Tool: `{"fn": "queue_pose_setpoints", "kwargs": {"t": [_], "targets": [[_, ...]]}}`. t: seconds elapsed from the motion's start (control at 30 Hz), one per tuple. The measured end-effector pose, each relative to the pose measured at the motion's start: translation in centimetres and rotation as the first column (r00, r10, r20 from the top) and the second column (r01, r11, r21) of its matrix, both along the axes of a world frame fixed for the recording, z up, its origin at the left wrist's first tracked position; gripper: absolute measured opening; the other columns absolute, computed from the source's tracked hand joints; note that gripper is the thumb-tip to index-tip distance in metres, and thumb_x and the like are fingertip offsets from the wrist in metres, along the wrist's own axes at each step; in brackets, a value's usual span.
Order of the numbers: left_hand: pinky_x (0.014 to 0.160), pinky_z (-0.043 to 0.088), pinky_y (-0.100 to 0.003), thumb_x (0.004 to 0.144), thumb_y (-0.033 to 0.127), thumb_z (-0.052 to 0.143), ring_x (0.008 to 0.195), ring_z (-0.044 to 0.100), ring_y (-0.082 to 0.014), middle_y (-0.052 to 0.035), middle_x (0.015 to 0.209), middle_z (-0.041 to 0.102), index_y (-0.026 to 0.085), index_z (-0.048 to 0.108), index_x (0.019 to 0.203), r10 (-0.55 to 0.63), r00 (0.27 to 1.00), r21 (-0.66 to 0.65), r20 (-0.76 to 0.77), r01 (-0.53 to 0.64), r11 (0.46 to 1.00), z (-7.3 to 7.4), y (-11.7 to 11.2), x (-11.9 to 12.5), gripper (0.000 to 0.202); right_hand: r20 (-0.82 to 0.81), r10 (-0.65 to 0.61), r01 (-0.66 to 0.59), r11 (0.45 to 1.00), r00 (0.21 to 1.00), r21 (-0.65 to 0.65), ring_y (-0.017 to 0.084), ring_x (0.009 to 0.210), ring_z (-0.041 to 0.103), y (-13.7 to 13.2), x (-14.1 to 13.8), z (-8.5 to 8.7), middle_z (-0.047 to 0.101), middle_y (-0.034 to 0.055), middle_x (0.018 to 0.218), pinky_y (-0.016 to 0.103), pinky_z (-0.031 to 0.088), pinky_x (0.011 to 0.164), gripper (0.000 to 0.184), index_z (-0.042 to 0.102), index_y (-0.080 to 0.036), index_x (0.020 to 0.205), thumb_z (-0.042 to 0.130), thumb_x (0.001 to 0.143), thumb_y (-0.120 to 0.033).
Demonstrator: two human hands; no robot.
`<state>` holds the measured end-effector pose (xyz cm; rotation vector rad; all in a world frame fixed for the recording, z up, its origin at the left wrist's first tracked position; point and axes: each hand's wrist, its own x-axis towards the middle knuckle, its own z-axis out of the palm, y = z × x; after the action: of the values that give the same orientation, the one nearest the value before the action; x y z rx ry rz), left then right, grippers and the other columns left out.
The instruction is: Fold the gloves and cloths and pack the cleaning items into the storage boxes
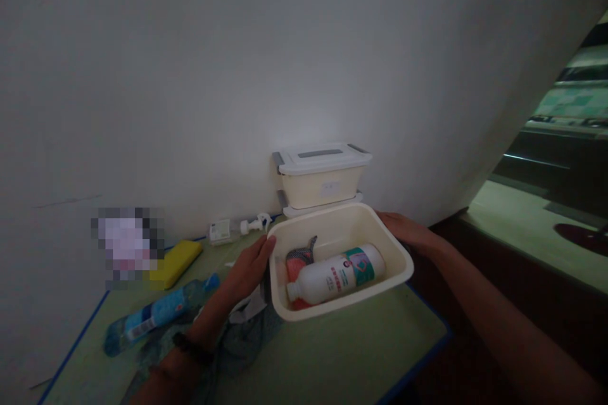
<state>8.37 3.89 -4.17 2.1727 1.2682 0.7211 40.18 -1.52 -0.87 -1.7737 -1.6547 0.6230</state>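
Note:
Between my two hands is a cream plastic storage bin [342, 307] without a lid, tilted toward me above the table. My left hand [251, 266] grips its left wall, thumb near the rim. On the far right side, my right hand [403, 228] holds the bin, its fingers partly hidden behind the wall. Inside lies a white bottle [332, 275] with a green and pink label, on its side. A red and dark-patterned cloth item [299, 259] is partly covered by that bottle.
Behind the bin, lidded storage boxes [323, 183] are stacked against the wall. On the green table [351, 361] lie a blue bottle [152, 316], a yellow sponge-like block [178, 262], a clear spray bottle [221, 231] and a dark cloth [247, 342]. The table's edge is at right.

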Motion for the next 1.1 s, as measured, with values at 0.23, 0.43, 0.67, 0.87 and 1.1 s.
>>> {"fn": "queue_pose_setpoints", "kwargs": {"t": [0.23,0.43,0.67,0.87,1.1], "targets": [[0.077,0.05,-0.042,0.092,0.045,0.032,0.083,0.064,-0.0238,-0.0141,0.108,0.061,0.014,0.049,0.115,0.091,0.995,0.149,-0.033,-0.085,0.985,-0.3,-1.2,-1.7,0.042,0.254,-0.128,0.049,0.954,0.959,0.295,0.029,0.111,0.05,1.0,-2.9,1.6,0.058,0.0196,0.115,0.046,0.036,0.099,0.033,0.058,-0.01,0.109,0.044,0.086,-0.03],[0.074,0.052,-0.036,0.092,0.036,0.033,0.086,0.061,-0.0206,-0.0107,0.103,0.058,0.017,0.053,0.101,0.039,0.999,0.244,-0.002,-0.037,0.969,-0.7,0.0,-3.7,0.029,0.415,0.11,-0.248,0.923,0.903,0.295,0.023,0.106,0.053,-0.2,-11.3,3.0,0.063,0.012,0.107,0.038,0.038,0.098,0.023,0.062,-0.012,0.103,0.048,0.087,-0.02],[0.088,0.047,-0.043,0.087,0.026,0.041,0.096,0.058,-0.0233,-0.0087,0.095,0.059,0.018,0.057,0.089,0.163,0.983,0.312,-0.084,-0.129,0.941,-1.3,1.6,-10.2,0.017,0.489,0.328,-0.48,0.848,0.808,0.225,0.027,0.098,0.058,-1.5,-21.6,1.6,0.065,0.014,0.1,0.04,0.046,0.085,0.022,0.065,-0.012,0.098,0.046,0.089,-0.018],[0.092,0.046,-0.042,0.084,0.022,0.045,0.1,0.058,-0.0231,-0.0102,0.1,0.058,0.016,0.058,0.094,0.29,0.94,0.327,-0.179,-0.221,0.919,-1.0,3.8,-15.0,0.017,0.416,0.446,-0.558,0.806,0.792,0.199,0.025,0.077,0.064,-1.4,-28.5,-2.3,0.068,0.0113,0.087,0.033,0.044,0.061,0.025,0.064,-0.017,0.091,0.04,0.089,-0.012],[0.098,0.043,-0.041,0.083,0.025,0.046,0.12,0.051,-0.0251,-0.0198,0.127,0.051,0.009,0.047,0.121,0.211,0.944,0.232,-0.253,-0.153,0.961,-1.1,7.6,-14.4,0.041,0.154,0.39,-0.412,0.899,0.908,0.149,0.024,0.057,0.064,1.3,-29.8,-9.2,0.07,0.0114,0.068,0.029,0.035,0.048,0.028,0.063,-0.015,0.083,0.036,0.087,-0.012]]}}
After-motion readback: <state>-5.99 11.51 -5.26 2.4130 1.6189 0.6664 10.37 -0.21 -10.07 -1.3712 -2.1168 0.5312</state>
